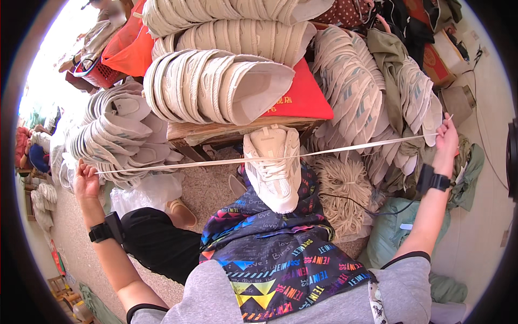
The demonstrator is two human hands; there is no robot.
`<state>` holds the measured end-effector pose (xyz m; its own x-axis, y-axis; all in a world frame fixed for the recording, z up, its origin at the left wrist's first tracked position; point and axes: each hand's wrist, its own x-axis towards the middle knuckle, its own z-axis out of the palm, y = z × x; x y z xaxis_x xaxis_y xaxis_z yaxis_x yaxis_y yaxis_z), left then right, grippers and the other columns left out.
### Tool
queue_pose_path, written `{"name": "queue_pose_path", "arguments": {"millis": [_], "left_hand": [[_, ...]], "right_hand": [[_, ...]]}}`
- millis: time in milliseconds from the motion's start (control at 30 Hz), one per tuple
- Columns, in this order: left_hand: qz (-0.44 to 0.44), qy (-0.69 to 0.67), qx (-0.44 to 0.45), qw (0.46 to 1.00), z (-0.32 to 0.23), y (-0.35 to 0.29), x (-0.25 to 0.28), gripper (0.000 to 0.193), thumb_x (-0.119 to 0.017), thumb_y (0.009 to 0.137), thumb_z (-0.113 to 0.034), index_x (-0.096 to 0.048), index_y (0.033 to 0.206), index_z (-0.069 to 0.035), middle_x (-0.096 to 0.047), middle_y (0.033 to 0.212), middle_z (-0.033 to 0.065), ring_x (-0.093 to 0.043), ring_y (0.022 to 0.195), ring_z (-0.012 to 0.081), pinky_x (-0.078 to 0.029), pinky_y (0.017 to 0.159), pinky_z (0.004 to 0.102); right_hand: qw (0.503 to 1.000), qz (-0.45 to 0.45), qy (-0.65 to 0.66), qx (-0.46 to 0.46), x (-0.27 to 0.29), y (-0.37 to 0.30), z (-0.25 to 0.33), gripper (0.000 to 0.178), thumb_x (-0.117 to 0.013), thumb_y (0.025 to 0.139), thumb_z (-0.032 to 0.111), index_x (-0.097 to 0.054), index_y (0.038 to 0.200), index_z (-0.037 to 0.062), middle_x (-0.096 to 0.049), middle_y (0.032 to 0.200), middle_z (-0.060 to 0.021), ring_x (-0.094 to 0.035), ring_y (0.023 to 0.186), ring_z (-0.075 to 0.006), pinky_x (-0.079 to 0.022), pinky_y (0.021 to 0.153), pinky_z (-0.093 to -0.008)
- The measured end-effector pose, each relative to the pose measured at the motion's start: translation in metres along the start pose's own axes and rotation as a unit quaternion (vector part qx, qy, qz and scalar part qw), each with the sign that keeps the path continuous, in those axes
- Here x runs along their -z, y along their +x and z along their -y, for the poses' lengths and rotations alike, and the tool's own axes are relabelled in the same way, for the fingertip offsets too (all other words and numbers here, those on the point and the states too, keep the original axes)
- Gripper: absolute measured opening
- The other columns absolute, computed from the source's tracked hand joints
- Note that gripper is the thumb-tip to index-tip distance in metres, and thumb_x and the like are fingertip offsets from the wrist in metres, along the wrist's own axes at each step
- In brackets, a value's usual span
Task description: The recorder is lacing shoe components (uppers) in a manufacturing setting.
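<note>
Stretched wide between my two hands is a long cream shoelace point(350, 147), pulled nearly straight across the view. My left hand point(86, 181) pinches it near one end at the left. Out to the right, my right hand point(447, 134) grips the other end, with a short tip sticking up past the fingers. Behind the taut lace, a cream and white shoe upper point(274, 186) rests on my patterned apron point(280, 248), toe toward me. Some lacing shows across its front; the lace passes in front of its middle.
Nested stacks of shoe uppers point(189, 86) lie on a wooden bench point(216, 131) with a red cloth point(310, 92). More uppers are piled left point(108, 137) and right point(350, 75). A bundle of cream laces point(345, 189) hangs right of my lap. A red basket point(100, 74) stands far left.
</note>
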<state>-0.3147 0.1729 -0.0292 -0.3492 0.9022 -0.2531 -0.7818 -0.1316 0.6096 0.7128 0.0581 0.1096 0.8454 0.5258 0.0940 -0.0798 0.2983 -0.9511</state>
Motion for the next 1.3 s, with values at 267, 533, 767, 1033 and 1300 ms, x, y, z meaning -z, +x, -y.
{"name": "queue_pose_path", "arguments": {"millis": [267, 533, 767, 1033, 1300], "left_hand": [[0.136, 0.453, -0.008, 0.881, 0.191, -0.140, -0.149, 0.023, -0.051, 0.100, -0.026, -0.066, 0.108, -0.010, -0.047, 0.069, -0.0085, -0.038, 0.056, 0.0024, -0.031, 0.050, 0.0181], [0.309, 0.438, 0.107, 0.837, 0.311, -0.189, -0.168, 0.024, -0.047, 0.103, -0.023, -0.062, 0.102, -0.004, -0.065, 0.090, 0.0001, -0.052, 0.064, 0.0037, -0.041, 0.058, 0.0191], [0.334, 0.452, 0.187, 0.806, 0.328, -0.203, -0.167, 0.024, -0.049, 0.102, -0.022, -0.062, 0.099, -0.003, -0.061, 0.082, 0.0004, -0.048, 0.061, 0.0043, -0.040, 0.057, 0.0176], [0.304, 0.488, 0.077, 0.815, 0.331, -0.199, -0.168, 0.023, -0.050, 0.101, -0.019, -0.064, 0.098, -0.001, -0.064, 0.089, 0.0026, -0.049, 0.061, 0.0051, -0.043, 0.058, 0.0201], [0.298, 0.473, 0.264, 0.786, 0.322, -0.207, -0.175, 0.024, -0.052, 0.095, -0.020, -0.064, 0.084, -0.002, -0.061, 0.072, 0.0006, -0.053, 0.063, 0.0064, -0.041, 0.055, 0.0213]], "right_hand": [[0.879, 0.370, -0.297, -0.050, -0.133, -0.226, -0.105, 0.019, -0.061, 0.093, 0.019, -0.069, 0.102, 0.0042, -0.067, 0.092, 0.0011, -0.057, 0.078, -0.0077, -0.045, 0.073, -0.0230], [0.790, 0.512, -0.335, 0.034, -0.178, -0.306, -0.158, 0.016, -0.064, 0.087, 0.015, -0.066, 0.088, -0.0009, -0.064, 0.082, -0.0118, -0.062, 0.072, -0.0205, -0.049, 0.068, -0.0318], [0.721, 0.568, -0.393, 0.047, -0.186, -0.297, -0.148, 0.020, -0.063, 0.079, 0.021, -0.065, 0.077, 0.0016, -0.062, 0.076, -0.0161, -0.062, 0.069, -0.0291, -0.049, 0.064, -0.0375], [0.585, 0.543, -0.482, 0.360, -0.202, -0.316, -0.140, 0.011, -0.062, 0.070, 0.014, -0.064, 0.070, 0.0031, -0.062, 0.075, -0.0155, -0.065, 0.075, -0.0326, -0.052, 0.067, -0.0430], [0.353, 0.645, -0.516, 0.440, -0.218, -0.299, -0.124, 0.010, -0.062, 0.069, 0.012, -0.064, 0.075, 0.0041, -0.061, 0.080, -0.0111, -0.064, 0.085, -0.0275, -0.050, 0.074, -0.0405]]}}
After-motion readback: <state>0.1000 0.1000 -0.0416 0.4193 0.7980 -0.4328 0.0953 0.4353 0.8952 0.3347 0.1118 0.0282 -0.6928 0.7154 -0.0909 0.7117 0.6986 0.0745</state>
